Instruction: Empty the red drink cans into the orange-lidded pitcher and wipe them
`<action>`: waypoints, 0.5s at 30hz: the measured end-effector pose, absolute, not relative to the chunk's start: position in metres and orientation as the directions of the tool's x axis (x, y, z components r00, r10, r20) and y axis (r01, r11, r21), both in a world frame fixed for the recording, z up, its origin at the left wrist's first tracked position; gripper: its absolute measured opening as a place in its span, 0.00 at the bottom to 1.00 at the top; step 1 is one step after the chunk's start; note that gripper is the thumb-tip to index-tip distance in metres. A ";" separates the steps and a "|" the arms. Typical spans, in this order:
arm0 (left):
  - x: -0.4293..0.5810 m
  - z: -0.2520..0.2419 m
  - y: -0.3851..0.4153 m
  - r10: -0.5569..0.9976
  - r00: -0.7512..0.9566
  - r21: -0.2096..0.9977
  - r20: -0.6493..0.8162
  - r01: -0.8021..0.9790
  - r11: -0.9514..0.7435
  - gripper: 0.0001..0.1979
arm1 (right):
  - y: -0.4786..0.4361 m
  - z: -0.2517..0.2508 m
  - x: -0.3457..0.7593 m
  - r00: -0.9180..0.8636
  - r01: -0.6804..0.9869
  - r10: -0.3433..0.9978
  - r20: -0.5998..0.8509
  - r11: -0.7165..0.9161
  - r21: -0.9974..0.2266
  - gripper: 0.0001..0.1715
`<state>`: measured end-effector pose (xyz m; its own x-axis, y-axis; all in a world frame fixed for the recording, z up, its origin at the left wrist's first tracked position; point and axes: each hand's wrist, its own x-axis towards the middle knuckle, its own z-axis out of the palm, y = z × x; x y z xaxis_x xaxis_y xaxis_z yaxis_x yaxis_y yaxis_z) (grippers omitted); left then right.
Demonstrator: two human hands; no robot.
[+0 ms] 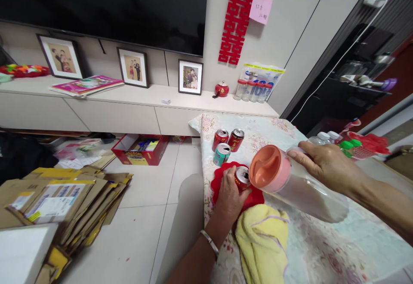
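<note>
Tablecloth (309, 241), red dish (255, 198) holding can (241, 178), tilted jug (300, 187)

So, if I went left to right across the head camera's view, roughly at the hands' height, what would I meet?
Open red box on the floor → teal can → red can in the left hand → pink-topped clear pitcher in the right hand.

Red can (241, 184): left side hidden by left hand (229, 196). Red tray (257, 196): partly covered by hand, can and yellow cloth (263, 243); cloth's near end cut off. Clear pitcher (301, 191): partly hidden behind right hand (327, 163). Television (112, 13): left end beyond my view. Parcel label (53, 206), left: print too small to read.
</note>
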<state>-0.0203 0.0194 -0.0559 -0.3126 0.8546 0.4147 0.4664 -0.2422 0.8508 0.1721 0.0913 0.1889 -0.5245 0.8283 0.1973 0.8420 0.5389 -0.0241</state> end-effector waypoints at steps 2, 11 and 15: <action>-0.020 -0.056 0.019 0.853 -0.316 0.849 0.416 0.471 -0.240 0.39 | 0.091 0.189 0.172 -0.527 0.840 0.826 0.198 0.542 -0.024 0.42; -0.019 -0.057 0.020 0.847 -0.321 0.846 0.424 0.474 -0.244 0.40 | 0.091 0.189 0.171 -0.513 0.848 0.839 0.181 0.528 -0.048 0.42; -0.020 -0.056 0.020 0.852 -0.313 0.845 0.419 0.478 -0.240 0.40 | 0.090 0.189 0.171 -0.513 0.847 0.839 0.182 0.529 -0.049 0.42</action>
<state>-0.0201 0.0199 -0.0562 -0.3134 0.8521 0.4191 0.4778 -0.2399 0.8451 0.1707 0.0904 0.1893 -0.5128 0.8391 0.1816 0.8475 0.5285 -0.0491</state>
